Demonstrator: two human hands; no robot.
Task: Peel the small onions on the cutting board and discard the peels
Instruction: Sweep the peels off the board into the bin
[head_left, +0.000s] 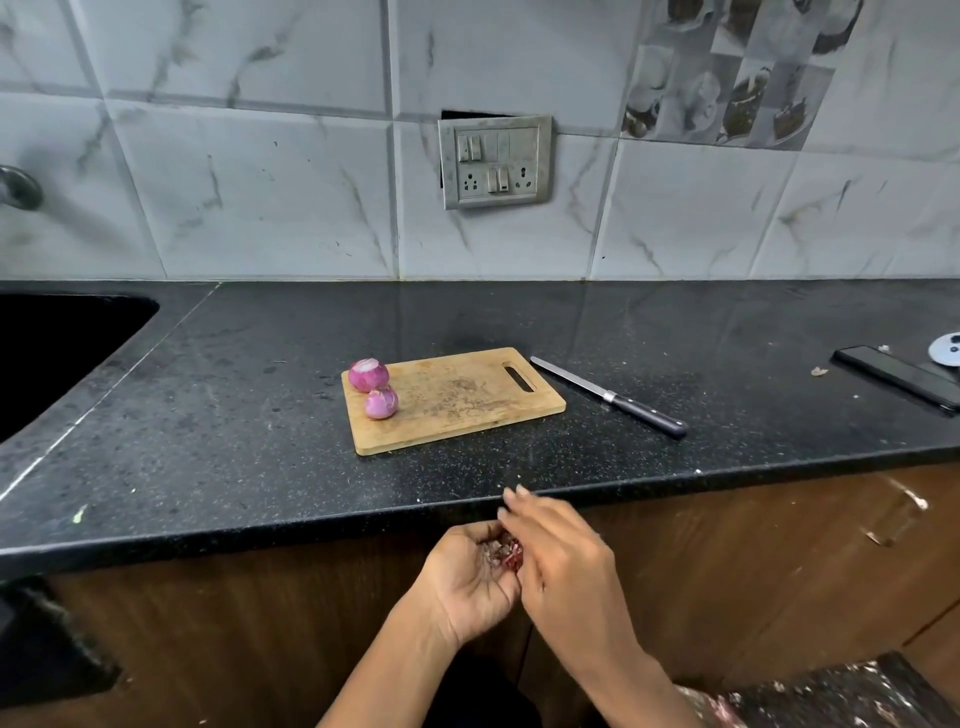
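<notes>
Two small peeled purple onions, one behind (368, 374) and one in front (381, 402), sit touching at the left end of a wooden cutting board (457, 400) on the black counter. Below the counter's front edge my left hand (467, 582) is cupped palm up around a small heap of reddish onion peels (503, 555). My right hand (561, 561) hovers just right of and over that palm, fingers spread and blurred, touching the peels' edge. Both hands are well in front of the board.
A black-handled knife (613, 397) lies on the counter right of the board. A dark phone (898, 376) and a round white object (948, 351) are at the far right. A black sink (57, 348) is at the left. Wooden cabinet fronts (779, 561) are below the counter.
</notes>
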